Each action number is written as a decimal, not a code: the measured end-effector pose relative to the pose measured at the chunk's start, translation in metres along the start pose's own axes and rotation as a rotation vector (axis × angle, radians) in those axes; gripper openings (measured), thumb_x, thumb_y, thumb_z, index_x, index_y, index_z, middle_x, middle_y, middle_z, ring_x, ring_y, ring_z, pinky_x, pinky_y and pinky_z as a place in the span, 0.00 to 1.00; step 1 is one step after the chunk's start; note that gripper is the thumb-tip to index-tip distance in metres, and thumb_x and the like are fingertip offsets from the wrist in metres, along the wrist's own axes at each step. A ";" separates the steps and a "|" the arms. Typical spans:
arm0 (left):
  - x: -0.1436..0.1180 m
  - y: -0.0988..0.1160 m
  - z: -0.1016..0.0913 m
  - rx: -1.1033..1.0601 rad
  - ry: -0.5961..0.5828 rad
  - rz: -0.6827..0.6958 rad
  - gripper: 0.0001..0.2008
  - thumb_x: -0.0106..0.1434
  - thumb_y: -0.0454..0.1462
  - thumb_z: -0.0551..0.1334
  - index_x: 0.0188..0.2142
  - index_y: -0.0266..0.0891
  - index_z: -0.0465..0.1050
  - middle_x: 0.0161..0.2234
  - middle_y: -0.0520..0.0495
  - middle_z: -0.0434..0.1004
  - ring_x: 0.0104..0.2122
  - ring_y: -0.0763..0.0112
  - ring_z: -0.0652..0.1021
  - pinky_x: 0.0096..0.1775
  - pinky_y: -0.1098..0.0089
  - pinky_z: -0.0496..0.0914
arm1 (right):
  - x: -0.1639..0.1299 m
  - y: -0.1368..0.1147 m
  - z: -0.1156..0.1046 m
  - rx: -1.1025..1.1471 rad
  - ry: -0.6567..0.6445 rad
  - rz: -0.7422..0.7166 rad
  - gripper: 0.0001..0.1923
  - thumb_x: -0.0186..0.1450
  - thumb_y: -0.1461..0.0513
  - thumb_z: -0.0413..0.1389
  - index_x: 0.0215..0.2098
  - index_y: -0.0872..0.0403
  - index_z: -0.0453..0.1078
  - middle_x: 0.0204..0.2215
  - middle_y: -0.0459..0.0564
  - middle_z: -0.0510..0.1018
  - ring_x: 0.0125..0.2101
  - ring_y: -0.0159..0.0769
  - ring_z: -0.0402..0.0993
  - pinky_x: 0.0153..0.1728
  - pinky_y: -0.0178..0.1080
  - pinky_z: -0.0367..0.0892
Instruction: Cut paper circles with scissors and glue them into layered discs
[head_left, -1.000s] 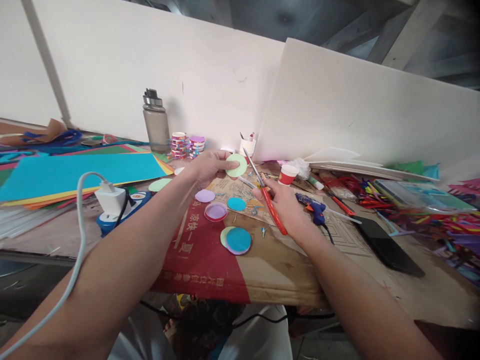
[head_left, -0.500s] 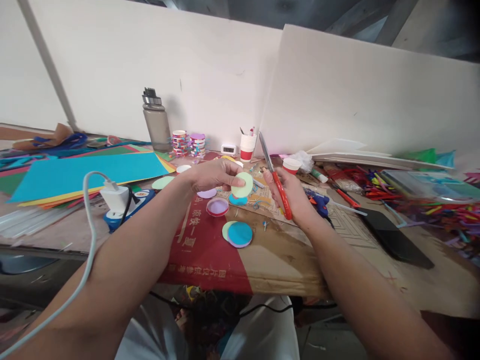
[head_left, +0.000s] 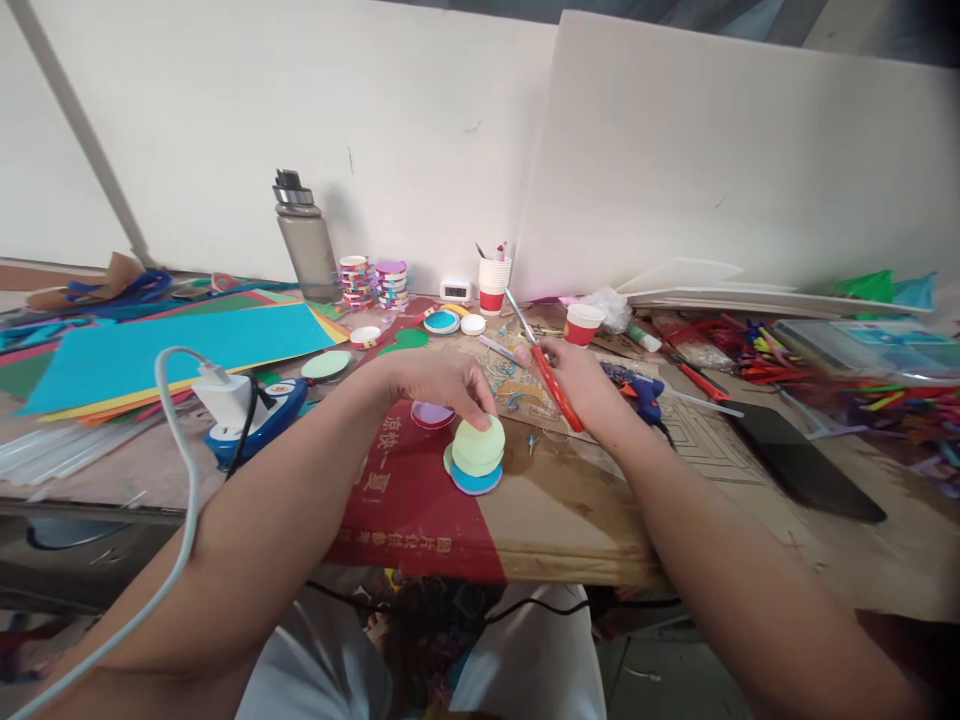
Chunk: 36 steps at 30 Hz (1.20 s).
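Between thumb and fingers, my left hand (head_left: 450, 388) pinches a pale green paper disc (head_left: 478, 446) at its upper edge. The disc hangs over, or rests on, a small pile that includes a blue paper disc (head_left: 478, 480); whether they touch I cannot tell. My right hand (head_left: 574, 375) is closed around red-handled scissors (head_left: 556, 387), blades pointing up and away. Just left of the pile, partly behind my left wrist, lies a purple-filled round cup piece (head_left: 432, 414). Small blue paper scraps (head_left: 531, 442) lie between my hands.
Coloured paper sheets (head_left: 180, 345) and a blue power socket (head_left: 262, 425) with a white cable are on the left. A water bottle (head_left: 304, 240) and paper cups (head_left: 494, 285) stand along the wall. To the right are a blue glue gun (head_left: 637, 390) and a black phone (head_left: 806, 465).
My left hand has lowered the pale green disc toward me, onto or just over the blue one. My right hand still holds the scissors, its position nearly the same.
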<state>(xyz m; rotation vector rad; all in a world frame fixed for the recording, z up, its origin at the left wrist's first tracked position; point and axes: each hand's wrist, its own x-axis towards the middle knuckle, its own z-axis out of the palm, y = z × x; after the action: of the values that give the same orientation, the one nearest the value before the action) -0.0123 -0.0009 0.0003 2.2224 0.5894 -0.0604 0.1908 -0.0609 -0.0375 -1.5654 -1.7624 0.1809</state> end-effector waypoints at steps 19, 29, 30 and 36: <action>0.015 -0.018 -0.009 -0.940 1.078 0.098 0.07 0.50 0.35 0.68 0.26 0.34 0.71 0.22 0.51 0.70 0.20 0.81 0.66 0.21 0.78 0.56 | -0.004 -0.009 -0.002 -0.588 -0.263 0.310 0.22 0.66 0.58 0.50 0.56 0.58 0.65 0.44 0.63 0.78 0.43 0.49 0.76 0.39 0.42 0.66; 0.024 -0.013 0.004 -1.229 1.160 0.045 0.08 0.59 0.30 0.55 0.40 0.34 0.65 0.33 0.42 0.79 0.27 0.68 0.81 0.23 0.76 0.63 | -0.015 -0.018 0.010 -0.585 -0.067 -0.005 0.19 0.67 0.54 0.53 0.52 0.53 0.73 0.55 0.62 0.71 0.54 0.57 0.62 0.51 0.54 0.56; 0.024 -0.013 0.004 -1.229 1.177 0.053 0.08 0.59 0.30 0.55 0.39 0.35 0.65 0.33 0.43 0.79 0.26 0.69 0.81 0.22 0.77 0.63 | -0.015 -0.019 0.014 -0.519 -0.079 -0.059 0.19 0.67 0.53 0.53 0.53 0.51 0.73 0.55 0.59 0.72 0.54 0.55 0.62 0.51 0.54 0.56; 0.026 -0.022 0.004 -1.193 1.323 0.047 0.08 0.60 0.32 0.57 0.40 0.38 0.63 0.34 0.47 0.78 0.21 0.74 0.79 0.20 0.78 0.60 | -0.017 -0.028 0.045 -0.425 -0.252 -0.070 0.26 0.68 0.49 0.51 0.61 0.50 0.65 0.57 0.56 0.72 0.55 0.54 0.61 0.51 0.54 0.54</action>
<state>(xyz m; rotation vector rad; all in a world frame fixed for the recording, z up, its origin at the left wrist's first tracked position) 0.0015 0.0183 -0.0244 0.8421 0.8813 1.4590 0.1404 -0.0664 -0.0606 -1.8362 -2.1540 -0.0385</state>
